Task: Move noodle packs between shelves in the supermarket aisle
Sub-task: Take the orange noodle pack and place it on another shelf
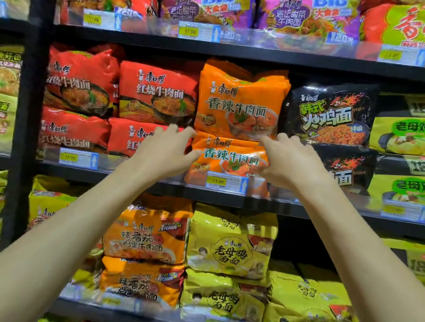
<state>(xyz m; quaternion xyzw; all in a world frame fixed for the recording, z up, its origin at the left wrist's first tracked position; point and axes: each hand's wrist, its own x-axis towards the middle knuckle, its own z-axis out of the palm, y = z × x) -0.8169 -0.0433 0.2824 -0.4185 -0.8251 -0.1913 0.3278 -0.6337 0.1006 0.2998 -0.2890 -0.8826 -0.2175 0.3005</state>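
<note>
Two orange noodle packs are stacked on the middle shelf [149,182]: an upper orange pack [240,102] and a lower orange pack [229,160]. My left hand [165,149] is raised at the left edge of the lower pack, fingers spread and slightly bent, thumb near the pack's side. My right hand [287,161] is at the pack's right edge, fingers spread, tips touching the seam between the two packs. Neither hand grips anything.
Red packs [158,94] stand left of the orange stack, black packs [329,114] right, yellow-green ones [420,134] further right. The top shelf [247,52] holds purple and red packs. The lower shelf carries orange [146,236] and yellow packs [229,247]. A black upright [27,109] divides the bays.
</note>
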